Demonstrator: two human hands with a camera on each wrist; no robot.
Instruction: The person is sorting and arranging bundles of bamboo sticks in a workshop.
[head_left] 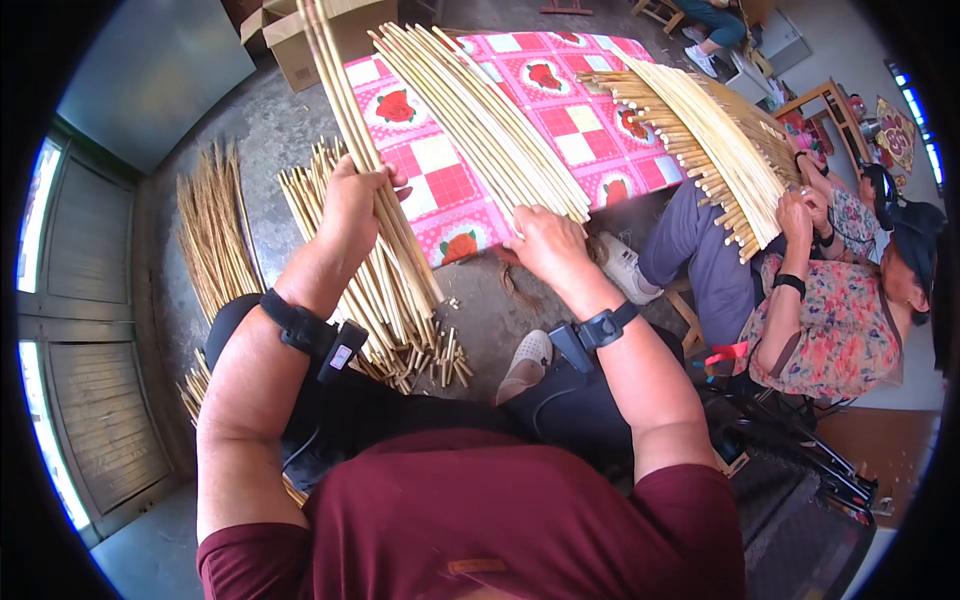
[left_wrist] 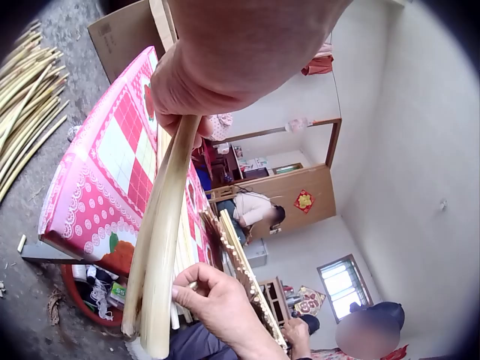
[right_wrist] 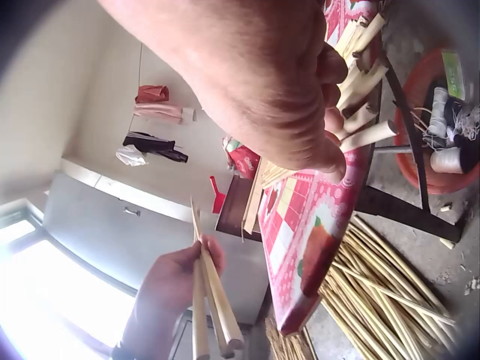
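Note:
My left hand (head_left: 352, 208) grips a few long pale plant stalks (head_left: 398, 235) around their middle, slanting upright beside the table's left end. In the left wrist view, the cut lower ends of these stalks (left_wrist: 157, 315) show thick and smooth. A row of similar stalks (head_left: 470, 115) lies side by side across the pink tablecloth (head_left: 425, 165). At the row's near end, my right hand (head_left: 550, 245) has its fingers curled over the cut ends. From the left wrist view, the right thumb and forefinger (left_wrist: 196, 291) pinch a stalk end.
Loose stalks (head_left: 375, 290) and short offcuts (head_left: 450, 362) lie on the floor at left, near a brushy bundle (head_left: 212, 205). Another person (head_left: 830, 320) sits at right, hands on a wide stalk mat (head_left: 715, 140). Under the table stands a red basin (right_wrist: 416, 161) with thread spools.

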